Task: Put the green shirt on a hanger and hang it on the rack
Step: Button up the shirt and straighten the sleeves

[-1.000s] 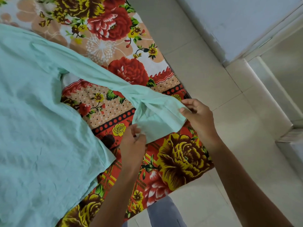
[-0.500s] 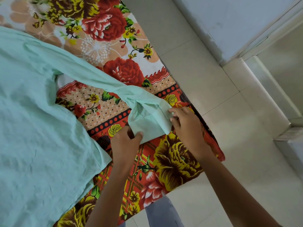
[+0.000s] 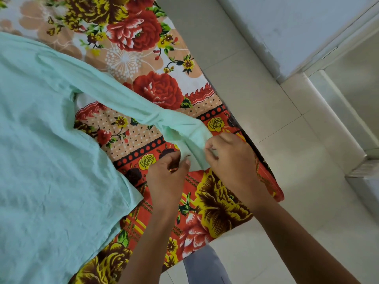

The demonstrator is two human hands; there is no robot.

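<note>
Progress early. Green shirt (image 3: 51, 160) spread flat on floral bedsheet (image 3: 155, 93), sleeve end (image 3: 184, 136) near bed's corner. Left hand (image 3: 167, 173) and right hand (image 3: 229, 158) both pinching that cuff, fingers closed on cloth. No hanger or rack in view; hangering and hanging judged outstanding.

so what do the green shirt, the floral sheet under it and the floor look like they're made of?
Green shirt: thin woven cloth, likely cotton, matte; fine creases all over, cuff bunching softly.
Floral sheet: printed woven fabric, matte, lying flat with a hemmed edge hanging off.
Floor: pale glossy tile, ceramic or stone by the look; grout lines and soft reflections.
</note>
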